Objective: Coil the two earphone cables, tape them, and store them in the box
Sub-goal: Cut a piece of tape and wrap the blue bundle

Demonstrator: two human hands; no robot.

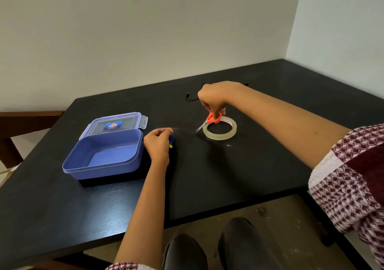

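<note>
Head: left hand (pixel 159 143) covers blue coil (pixel 172 138); right hand (pixel 214 98) half-hides scissors (pixel 206 122).

The left hand (pixel 159 143) covers most of the blue earphone coil (pixel 172 138); only a blue edge and a yellow bit show at centre frame. Just above, the right hand (pixel 214 99) hides the handle loops of the orange scissors (pixel 207 122) and much of the black earphone cable (pixel 190 99) behind it. The tape strand (pixel 182 129) between the hands is faint. The label (pixel 113 126) on the box lid (pixel 97 122) is too small to read. The bench (pixel 207 176) runs off the frame's left edge.
</note>
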